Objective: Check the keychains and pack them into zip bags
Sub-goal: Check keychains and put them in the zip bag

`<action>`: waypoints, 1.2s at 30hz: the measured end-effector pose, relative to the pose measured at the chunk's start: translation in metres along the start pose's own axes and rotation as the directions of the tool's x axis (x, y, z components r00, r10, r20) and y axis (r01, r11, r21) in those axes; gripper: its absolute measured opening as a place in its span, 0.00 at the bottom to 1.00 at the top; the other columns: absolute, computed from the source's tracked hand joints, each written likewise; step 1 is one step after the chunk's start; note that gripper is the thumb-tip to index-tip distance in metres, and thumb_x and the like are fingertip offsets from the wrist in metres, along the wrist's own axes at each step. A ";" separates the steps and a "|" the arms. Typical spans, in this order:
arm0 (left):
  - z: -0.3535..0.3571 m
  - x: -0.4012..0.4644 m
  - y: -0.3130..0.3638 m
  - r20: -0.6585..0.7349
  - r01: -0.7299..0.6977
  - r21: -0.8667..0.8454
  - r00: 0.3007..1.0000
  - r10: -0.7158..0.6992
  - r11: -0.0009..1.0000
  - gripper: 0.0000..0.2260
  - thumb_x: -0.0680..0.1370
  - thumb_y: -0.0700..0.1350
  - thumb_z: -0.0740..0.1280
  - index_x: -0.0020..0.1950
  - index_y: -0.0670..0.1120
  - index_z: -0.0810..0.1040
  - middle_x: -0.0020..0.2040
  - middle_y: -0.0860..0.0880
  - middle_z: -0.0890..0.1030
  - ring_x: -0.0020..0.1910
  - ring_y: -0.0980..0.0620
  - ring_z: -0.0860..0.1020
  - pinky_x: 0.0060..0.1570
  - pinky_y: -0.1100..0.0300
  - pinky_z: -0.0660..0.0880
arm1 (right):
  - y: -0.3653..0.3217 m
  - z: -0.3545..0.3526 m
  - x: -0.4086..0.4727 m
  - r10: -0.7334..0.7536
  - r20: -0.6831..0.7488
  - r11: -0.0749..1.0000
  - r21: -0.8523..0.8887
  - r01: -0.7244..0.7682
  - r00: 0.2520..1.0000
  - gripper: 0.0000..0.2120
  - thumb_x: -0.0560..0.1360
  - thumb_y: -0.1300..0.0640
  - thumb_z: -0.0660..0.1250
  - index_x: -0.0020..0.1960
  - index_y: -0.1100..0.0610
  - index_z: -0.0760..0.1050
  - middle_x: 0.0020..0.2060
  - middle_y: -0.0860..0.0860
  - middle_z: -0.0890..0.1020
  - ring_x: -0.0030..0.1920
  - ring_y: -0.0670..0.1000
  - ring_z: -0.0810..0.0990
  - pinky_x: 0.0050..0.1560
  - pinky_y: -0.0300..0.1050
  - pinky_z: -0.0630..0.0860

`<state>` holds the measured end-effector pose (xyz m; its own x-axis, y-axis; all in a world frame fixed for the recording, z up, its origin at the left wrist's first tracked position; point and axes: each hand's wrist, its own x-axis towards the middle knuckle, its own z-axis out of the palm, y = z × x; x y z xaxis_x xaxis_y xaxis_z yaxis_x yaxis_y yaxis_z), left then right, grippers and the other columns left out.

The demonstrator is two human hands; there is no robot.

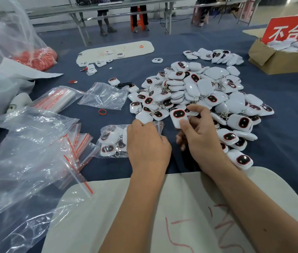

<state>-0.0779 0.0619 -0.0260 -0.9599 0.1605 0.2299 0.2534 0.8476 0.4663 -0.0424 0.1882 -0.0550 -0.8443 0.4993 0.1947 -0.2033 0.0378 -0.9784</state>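
While the right hand (197, 128) pinches one white keychain (178, 117) face-up beside the pile (199, 92), the left hand (144, 141) grips the part-filled zip bag (111, 141) on the tabletop (281, 99). Advised: check its face, hold the mouth wide, slide it in flat.

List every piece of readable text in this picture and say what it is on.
"不合格": white characters on the red sign standing in the cardboard box; the right edge is cut off by the frame.
Red scribbles on the near white board: not legible as words.
Red marks on the far white board: too small to read.
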 end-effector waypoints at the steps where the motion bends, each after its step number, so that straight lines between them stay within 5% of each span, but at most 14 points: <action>1: 0.000 0.000 0.000 0.007 -0.005 0.009 1.000 0.005 1.000 0.08 0.78 0.45 0.65 0.53 0.44 0.80 0.56 0.45 0.73 0.58 0.43 0.72 0.55 0.53 0.69 | 0.000 0.000 0.000 0.002 0.001 1.000 -0.019 -0.002 1.000 0.14 0.84 0.63 0.65 0.61 0.46 0.69 0.41 0.52 0.81 0.31 0.49 0.80 0.27 0.40 0.74; 5: 0.000 0.002 -0.002 0.029 -0.031 0.052 0.999 0.029 0.998 0.09 0.80 0.43 0.63 0.56 0.42 0.79 0.58 0.43 0.73 0.58 0.43 0.72 0.56 0.54 0.68 | 0.003 -0.002 0.000 0.019 0.025 0.996 -0.085 -0.017 1.000 0.18 0.80 0.65 0.70 0.61 0.45 0.71 0.45 0.49 0.83 0.35 0.47 0.80 0.36 0.38 0.75; 11: -0.002 0.002 -0.003 -0.027 0.013 -0.088 1.000 -0.015 0.996 0.06 0.80 0.38 0.62 0.56 0.41 0.73 0.58 0.42 0.72 0.56 0.42 0.71 0.54 0.53 0.65 | 0.001 -0.002 0.000 0.036 -0.028 0.990 -0.132 -0.039 0.999 0.16 0.81 0.68 0.62 0.55 0.47 0.79 0.40 0.53 0.82 0.32 0.47 0.78 0.33 0.39 0.73; 16: 0.001 -0.003 -0.002 0.051 -0.085 0.069 0.995 0.081 0.994 0.17 0.77 0.58 0.71 0.56 0.47 0.72 0.58 0.47 0.69 0.59 0.45 0.67 0.56 0.53 0.69 | 0.000 -0.002 -0.002 -0.036 -0.081 0.973 -0.231 0.016 0.996 0.07 0.81 0.59 0.68 0.48 0.50 0.83 0.34 0.48 0.83 0.29 0.45 0.78 0.36 0.42 0.74; 21: 0.000 -0.002 -0.002 0.033 -0.046 0.051 0.998 0.044 0.998 0.05 0.80 0.44 0.64 0.53 0.45 0.77 0.57 0.46 0.70 0.60 0.44 0.69 0.55 0.53 0.69 | -0.002 -0.003 -0.004 -0.114 -0.154 0.958 -0.280 0.067 0.982 0.07 0.76 0.54 0.76 0.41 0.50 0.80 0.35 0.46 0.83 0.37 0.50 0.81 0.43 0.49 0.79; 27: -0.012 0.006 -0.002 -0.023 -0.025 -0.024 0.999 0.024 0.999 0.02 0.83 0.41 0.62 0.52 0.44 0.70 0.53 0.42 0.78 0.53 0.41 0.76 0.44 0.55 0.62 | -0.002 -0.005 -0.004 -0.059 -0.131 0.970 -0.244 0.026 0.990 0.08 0.79 0.62 0.71 0.46 0.49 0.78 0.37 0.49 0.82 0.30 0.48 0.79 0.36 0.44 0.76; 36: -0.018 0.018 -0.018 -0.036 0.140 -0.349 0.986 -0.162 0.927 0.13 0.69 0.45 0.81 0.39 0.50 0.77 0.34 0.56 0.80 0.38 0.55 0.80 0.39 0.61 0.73 | -0.002 -0.003 -0.003 0.013 -0.092 0.997 -0.076 -0.020 0.996 0.15 0.83 0.67 0.63 0.58 0.49 0.80 0.37 0.52 0.84 0.29 0.49 0.79 0.30 0.39 0.74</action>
<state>-0.0969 0.0405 -0.0144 -0.9833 0.0021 0.1821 0.1425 0.6312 0.7624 -0.0385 0.1890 -0.0541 -0.7974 0.5775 0.1748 -0.1481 0.0935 -0.9845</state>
